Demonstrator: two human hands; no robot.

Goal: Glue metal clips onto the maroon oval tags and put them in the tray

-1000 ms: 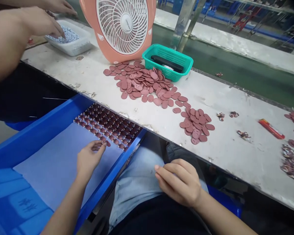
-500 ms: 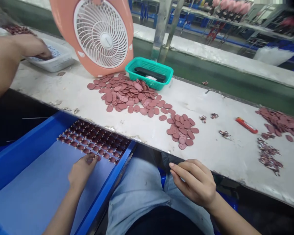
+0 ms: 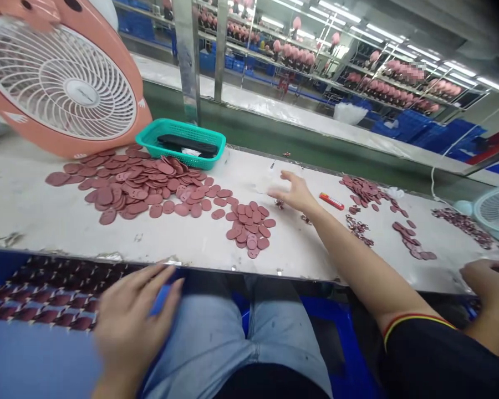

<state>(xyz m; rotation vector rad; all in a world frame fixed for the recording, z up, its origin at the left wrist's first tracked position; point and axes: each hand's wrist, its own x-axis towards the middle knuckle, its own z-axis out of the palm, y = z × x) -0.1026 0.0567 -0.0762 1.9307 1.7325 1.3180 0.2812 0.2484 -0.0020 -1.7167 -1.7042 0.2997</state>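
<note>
In the head view, the left hand (image 3: 131,316) is being held flat with its fingers (image 3: 158,277) spread and released, gripping nothing, above the edge of the blue tray (image 3: 8,260). Rows of dark red pieces (image 3: 45,299) are lying in that tray just left of those fingertips. The right hand (image 3: 293,191) is being stretched out over the white table (image 3: 45,233), its fingers loosely parted and empty. A small cluster of pink discs (image 3: 249,227) is lying just left of and nearer than those fingers; an orange lighter (image 3: 331,201) is lying close on their right. Another person's hand (image 3: 488,282) is resting at the far right.
</note>
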